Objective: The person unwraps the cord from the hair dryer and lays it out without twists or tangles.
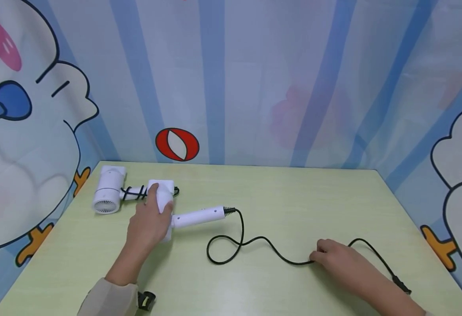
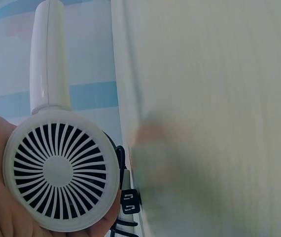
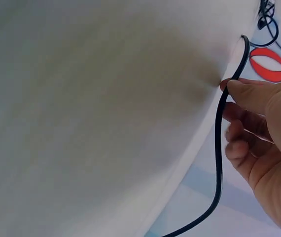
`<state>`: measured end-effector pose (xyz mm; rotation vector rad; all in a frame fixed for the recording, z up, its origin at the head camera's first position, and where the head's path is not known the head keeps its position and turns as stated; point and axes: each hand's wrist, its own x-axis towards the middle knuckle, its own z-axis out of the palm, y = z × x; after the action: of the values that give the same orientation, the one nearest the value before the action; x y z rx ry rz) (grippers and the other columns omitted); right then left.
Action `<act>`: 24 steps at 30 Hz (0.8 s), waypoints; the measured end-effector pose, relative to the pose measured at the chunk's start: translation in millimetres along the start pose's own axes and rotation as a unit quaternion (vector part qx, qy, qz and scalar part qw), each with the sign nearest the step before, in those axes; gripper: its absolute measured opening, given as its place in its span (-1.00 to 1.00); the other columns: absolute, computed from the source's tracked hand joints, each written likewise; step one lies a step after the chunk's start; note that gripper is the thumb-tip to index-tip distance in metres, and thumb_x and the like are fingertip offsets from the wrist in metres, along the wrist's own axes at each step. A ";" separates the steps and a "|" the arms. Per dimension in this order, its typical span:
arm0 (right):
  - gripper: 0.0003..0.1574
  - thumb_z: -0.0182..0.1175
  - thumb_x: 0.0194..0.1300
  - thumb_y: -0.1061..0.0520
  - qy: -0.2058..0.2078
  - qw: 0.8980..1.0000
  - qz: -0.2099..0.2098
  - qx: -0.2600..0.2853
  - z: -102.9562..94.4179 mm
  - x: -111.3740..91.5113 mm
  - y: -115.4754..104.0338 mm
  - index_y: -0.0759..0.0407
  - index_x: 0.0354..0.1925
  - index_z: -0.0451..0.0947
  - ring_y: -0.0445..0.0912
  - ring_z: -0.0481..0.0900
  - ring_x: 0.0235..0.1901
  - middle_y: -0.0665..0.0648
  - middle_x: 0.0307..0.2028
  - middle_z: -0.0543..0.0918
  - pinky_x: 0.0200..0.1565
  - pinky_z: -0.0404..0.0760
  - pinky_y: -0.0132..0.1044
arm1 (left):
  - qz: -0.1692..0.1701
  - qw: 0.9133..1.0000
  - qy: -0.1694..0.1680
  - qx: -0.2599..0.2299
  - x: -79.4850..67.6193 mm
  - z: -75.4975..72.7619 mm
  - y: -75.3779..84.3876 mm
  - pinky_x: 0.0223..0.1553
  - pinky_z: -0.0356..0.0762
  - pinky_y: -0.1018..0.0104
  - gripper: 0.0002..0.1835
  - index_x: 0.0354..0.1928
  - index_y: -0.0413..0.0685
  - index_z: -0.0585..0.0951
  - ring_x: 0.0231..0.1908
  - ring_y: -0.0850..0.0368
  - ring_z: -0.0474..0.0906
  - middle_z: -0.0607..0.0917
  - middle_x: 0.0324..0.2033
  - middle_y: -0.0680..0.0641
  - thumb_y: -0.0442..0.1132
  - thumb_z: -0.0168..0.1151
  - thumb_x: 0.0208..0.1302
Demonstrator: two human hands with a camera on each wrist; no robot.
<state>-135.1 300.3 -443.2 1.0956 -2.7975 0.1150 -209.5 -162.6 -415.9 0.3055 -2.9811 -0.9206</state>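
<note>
A white hair dryer (image 1: 199,217) lies toward the left of the table, its handle pointing right. My left hand (image 1: 149,226) grips its body from above. In the left wrist view, its round slatted grille (image 2: 57,171) sits against the palm, with the handle (image 2: 48,57) beyond. From the handle end a black cord (image 1: 272,245) runs right across the table, making one loop. My right hand (image 1: 343,265) pinches that cord between thumb and forefinger, as the right wrist view shows at the cord (image 3: 218,148). Past this hand the cord ends in a black plug (image 1: 402,284).
A second white hair dryer (image 1: 110,186) lies at the table's back left, with its black cord wound round its handle. It is close beside the held dryer. The pale table (image 1: 294,197) meets a patterned blue-and-white curtain (image 1: 247,87) at the back.
</note>
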 end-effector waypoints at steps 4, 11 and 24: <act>-0.77 0.37 0.23 0.31 -0.009 0.999 0.033 0.010 -0.2 -2.5 11.9 -0.03 -0.24 0.69 -0.37 0.24 -0.50 -0.16 -0.43 0.38 -0.47 0.38 -0.43 | -0.003 1.000 -0.007 0.009 -0.7 -2.1 -2.5 -0.26 0.46 -0.14 -0.19 0.63 0.13 -0.17 -0.09 -0.43 0.49 0.38 0.19 -0.51 0.17 -0.11 0.52; -0.78 0.33 0.29 0.31 -0.010 0.998 0.061 0.033 -0.6 -6.3 39.5 -0.04 -0.24 0.67 -0.38 0.38 -0.44 -0.14 -0.37 0.45 -0.42 0.47 -0.41 | -0.008 0.999 -0.017 0.036 -1.9 -4.7 -10.9 -0.32 0.46 -0.11 -0.18 0.63 0.09 -0.16 -0.18 -0.39 0.51 0.38 0.13 -0.52 0.16 -0.10 0.52; -0.87 0.40 0.20 0.35 0.009 0.990 0.138 -0.006 0.0 0.4 95.5 0.20 -0.26 0.74 0.02 0.68 -0.25 0.08 -0.26 0.63 -0.22 0.67 -0.17 | 0.005 0.998 -0.031 0.056 -1.0 0.5 -20.7 -0.39 0.45 -0.08 -0.20 0.62 0.02 -0.13 -0.25 -0.35 0.52 0.39 0.09 -0.56 0.14 -0.11 0.53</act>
<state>-200.3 370.0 -445.2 0.6945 -2.9133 0.1328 -204.7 -178.9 -427.9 0.2676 -3.0948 -0.7796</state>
